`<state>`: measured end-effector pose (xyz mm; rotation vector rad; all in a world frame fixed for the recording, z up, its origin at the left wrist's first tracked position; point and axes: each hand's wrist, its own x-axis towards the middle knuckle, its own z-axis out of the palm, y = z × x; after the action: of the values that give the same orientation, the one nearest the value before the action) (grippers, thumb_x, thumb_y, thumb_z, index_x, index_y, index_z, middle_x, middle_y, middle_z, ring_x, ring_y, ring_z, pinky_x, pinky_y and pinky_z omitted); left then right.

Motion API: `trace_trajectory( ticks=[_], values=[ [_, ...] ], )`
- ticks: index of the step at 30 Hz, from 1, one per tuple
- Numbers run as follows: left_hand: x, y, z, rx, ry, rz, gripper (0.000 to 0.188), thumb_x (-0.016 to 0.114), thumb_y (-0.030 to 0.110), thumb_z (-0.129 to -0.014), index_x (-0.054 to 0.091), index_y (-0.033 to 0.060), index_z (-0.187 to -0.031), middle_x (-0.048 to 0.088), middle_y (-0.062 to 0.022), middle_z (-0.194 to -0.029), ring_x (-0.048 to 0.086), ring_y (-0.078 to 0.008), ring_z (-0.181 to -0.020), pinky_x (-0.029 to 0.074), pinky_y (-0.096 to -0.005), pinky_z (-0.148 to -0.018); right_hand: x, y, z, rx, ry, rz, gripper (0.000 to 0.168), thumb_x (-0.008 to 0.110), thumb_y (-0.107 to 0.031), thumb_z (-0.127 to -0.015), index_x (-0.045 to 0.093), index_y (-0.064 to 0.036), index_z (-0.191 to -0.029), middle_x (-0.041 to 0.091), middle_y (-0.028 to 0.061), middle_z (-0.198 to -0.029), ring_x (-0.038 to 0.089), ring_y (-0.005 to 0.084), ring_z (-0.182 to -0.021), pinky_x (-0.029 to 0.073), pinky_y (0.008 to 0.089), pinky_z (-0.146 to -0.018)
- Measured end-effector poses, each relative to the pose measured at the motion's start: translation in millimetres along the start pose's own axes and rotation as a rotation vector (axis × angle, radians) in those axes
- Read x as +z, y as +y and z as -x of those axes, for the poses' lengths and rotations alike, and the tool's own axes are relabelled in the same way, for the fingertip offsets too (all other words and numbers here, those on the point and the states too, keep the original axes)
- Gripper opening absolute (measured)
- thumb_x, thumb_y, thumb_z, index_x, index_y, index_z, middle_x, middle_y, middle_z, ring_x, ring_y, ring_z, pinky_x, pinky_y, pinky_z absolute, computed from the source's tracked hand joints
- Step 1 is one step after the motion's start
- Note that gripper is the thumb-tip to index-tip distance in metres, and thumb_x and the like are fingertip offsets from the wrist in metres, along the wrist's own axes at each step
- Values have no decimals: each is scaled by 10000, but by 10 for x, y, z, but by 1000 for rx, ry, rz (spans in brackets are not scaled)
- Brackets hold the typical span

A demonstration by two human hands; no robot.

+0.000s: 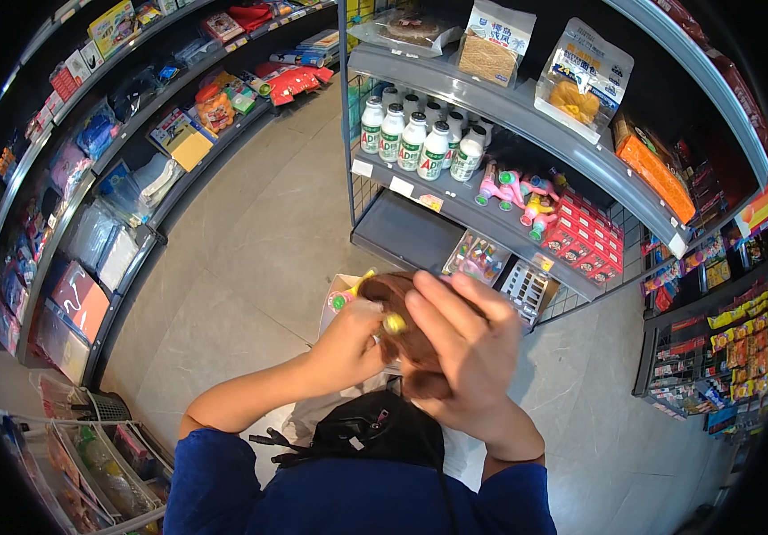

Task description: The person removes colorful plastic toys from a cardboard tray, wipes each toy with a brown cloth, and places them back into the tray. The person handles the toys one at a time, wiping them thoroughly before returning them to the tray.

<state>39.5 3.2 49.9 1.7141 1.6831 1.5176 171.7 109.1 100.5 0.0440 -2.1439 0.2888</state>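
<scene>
In front of my body, my left hand (356, 340) pinches a small object with a round yellow end (394, 324). The rest of that object is hidden by my fingers and the cloth. My right hand (474, 334) holds a brown cloth (414, 328) against it, fingers spread over the fabric and slightly blurred. Behind my left hand shows part of a pale open box (328, 321). In it lies a yellow piece with a green round end (339, 302), like the small toys on the shelf; the box's other contents are mostly covered.
Ahead, a grey metal shelf (417, 184) carries white plastic bottles (411, 144), colourful small toys (508, 190) and red boxes (585, 234). Bagged bread (585, 80) stands above. Packed shelves (150, 221) curve along the left. A snack rack (712, 354) stands right, a wire-framed bin (89, 468) lower left.
</scene>
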Motion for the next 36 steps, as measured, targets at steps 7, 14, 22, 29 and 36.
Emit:
trace_trajectory(
  ticks=[7,14,22,29,36],
  values=[
    [-82,-39,102,-42,-125,190,389,586,-25,-778,541,-8,-1164,561,-158,-1182,561,-290,-1089,450,-365,-894,190,52,322,-158,148,57,291,645,-209,-748,702,-31,-972,654,138,-1078,548,252,-1002,504,292,-673],
    [-5,-31,193,-351,-125,780,496,646,-25,-804,488,-1,-1274,540,-61,-1160,533,-151,-1064,439,-285,-900,8,295,641,-183,-34,69,159,724,-211,-651,689,-110,-769,628,67,-913,554,252,-905,490,333,-662],
    [30,-118,56,-483,-105,1028,360,553,199,-958,498,26,-1269,567,41,-1017,484,-14,-862,399,-186,-740,77,205,502,398,657,-436,298,555,-221,-892,478,-45,-1119,504,136,-1003,514,243,-970,456,388,-826],
    [-19,47,-91,-659,149,1207,456,517,365,-952,471,51,-1280,582,-59,-1118,575,-118,-1005,467,-242,-852,389,8,484,38,51,-97,455,739,-330,-673,673,-43,-1020,572,102,-1006,548,276,-875,476,376,-755],
    [-135,19,-70,-440,72,1139,466,400,345,-999,297,147,-1408,542,-78,-1162,516,-141,-1056,410,-295,-919,70,53,666,60,38,-276,421,771,-154,-614,668,-76,-1014,570,75,-955,580,244,-803,468,327,-696]
  ],
)
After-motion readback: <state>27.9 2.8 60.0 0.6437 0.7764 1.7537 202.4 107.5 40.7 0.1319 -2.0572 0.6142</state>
